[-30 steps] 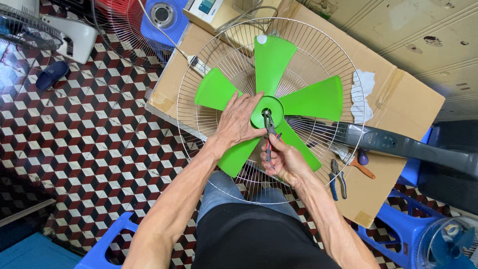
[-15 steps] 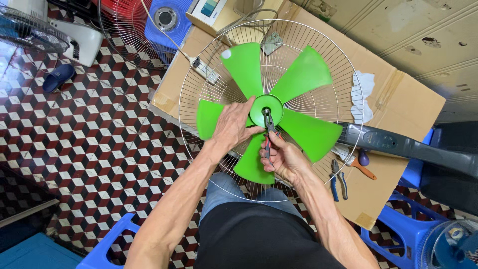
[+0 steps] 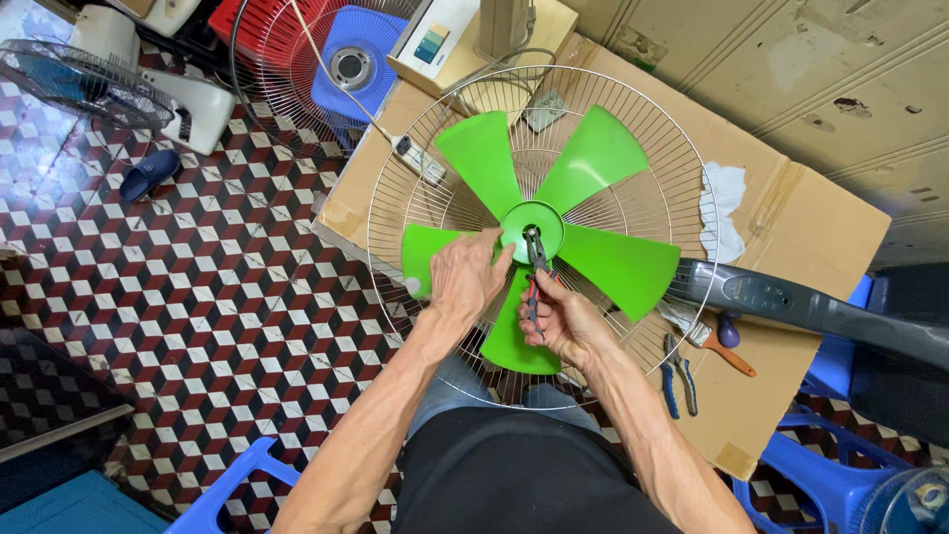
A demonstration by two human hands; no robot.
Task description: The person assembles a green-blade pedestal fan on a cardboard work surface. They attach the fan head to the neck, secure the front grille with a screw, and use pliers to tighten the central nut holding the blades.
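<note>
A bright green fan blade (image 3: 593,163) with five vanes lies inside a round wire fan guard (image 3: 682,168) on a cardboard box. My left hand (image 3: 463,279) rests on the lower left vane, fingers touching the green hub (image 3: 546,220). My right hand (image 3: 559,318) grips a pair of pliers (image 3: 535,267) with red handles. The jaws of the pliers sit on the centre of the hub.
The cardboard box (image 3: 811,227) carries a white rag (image 3: 727,208), a screwdriver (image 3: 727,351) and blue-handled pliers (image 3: 678,376). A dark fan stand (image 3: 801,302) lies to the right. Other fans (image 3: 84,79), a second guard (image 3: 297,69) and blue stools (image 3: 825,465) crowd the tiled floor.
The green blade has turned about its hub between the frames. The view has drifted so the fan sits further right. Both hands keep their hold at the hub.
</note>
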